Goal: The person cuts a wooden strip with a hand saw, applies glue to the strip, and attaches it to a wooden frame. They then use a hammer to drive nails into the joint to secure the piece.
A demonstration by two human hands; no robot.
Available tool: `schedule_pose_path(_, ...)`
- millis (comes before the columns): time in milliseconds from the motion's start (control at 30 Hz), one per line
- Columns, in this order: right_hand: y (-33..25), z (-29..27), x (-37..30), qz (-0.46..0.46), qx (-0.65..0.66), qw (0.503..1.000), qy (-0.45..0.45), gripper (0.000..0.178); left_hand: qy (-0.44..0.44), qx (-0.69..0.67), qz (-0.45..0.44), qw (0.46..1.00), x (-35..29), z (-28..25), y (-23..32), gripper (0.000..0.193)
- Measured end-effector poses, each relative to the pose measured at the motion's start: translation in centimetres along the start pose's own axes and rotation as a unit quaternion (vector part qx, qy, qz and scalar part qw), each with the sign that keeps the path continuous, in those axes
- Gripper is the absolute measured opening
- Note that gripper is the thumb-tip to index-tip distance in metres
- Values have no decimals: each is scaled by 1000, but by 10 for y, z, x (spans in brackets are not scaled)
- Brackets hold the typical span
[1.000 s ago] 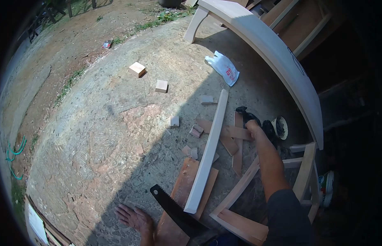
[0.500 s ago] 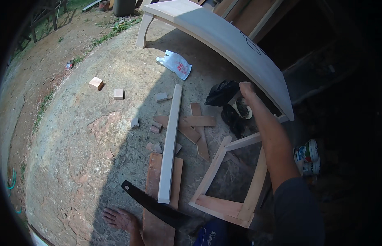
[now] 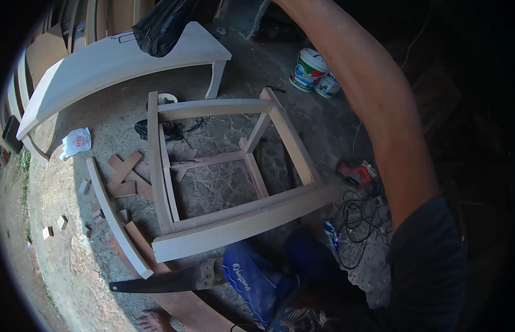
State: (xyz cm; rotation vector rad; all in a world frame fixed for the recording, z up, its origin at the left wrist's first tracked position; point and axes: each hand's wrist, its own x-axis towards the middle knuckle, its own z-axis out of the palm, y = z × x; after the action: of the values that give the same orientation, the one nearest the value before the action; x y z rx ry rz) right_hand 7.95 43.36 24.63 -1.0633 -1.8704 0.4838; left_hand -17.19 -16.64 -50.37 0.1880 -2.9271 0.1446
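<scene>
Head view: pale unfinished wooden frame point(image 3: 235, 166)

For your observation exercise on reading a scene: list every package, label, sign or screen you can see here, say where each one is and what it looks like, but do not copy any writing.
Larger tub: round, white with a green and red label, on the floor at upper right.
Smaller tub: round, white with a blue label, right beside the larger one.
Plastic bag: crumpled, white with red print, on the ground at left by the curved bench.
No signs or screens.
</scene>
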Motion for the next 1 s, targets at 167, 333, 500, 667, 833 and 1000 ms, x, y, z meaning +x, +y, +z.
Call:
schedule_pose_path(167, -41, -174, -105, -82, -103, 991, 27, 30, 44, -57, 56, 996, 3, -36, -17, 58)
schedule_pose_path(333, 19, -273, -213, -27, -149, 983, 107, 41, -11, -118, 147, 982, -15, -58, -42, 58)
schedule_pose_path(500, 170, -345, -343, 61, -174, 983, -5, 45, -113, -185, 197, 956, -15, -88, -101, 59)
schedule_pose_path(667, 296, -336, -474, 179, -133, 975, 6, 40, -209, -252, 271, 905, -27, -120, -119, 61)
schedule_pose_path(833, 402, -297, -539, 256, -80, 962, 46, 33, -261, -317, 397, 821, -48, -165, -111, 49)
schedule_pose_path(1000, 470, -265, -570, 270, -41, 958, 84, 31, -285, -379, 552, 686, -132, -235, -51, 20)
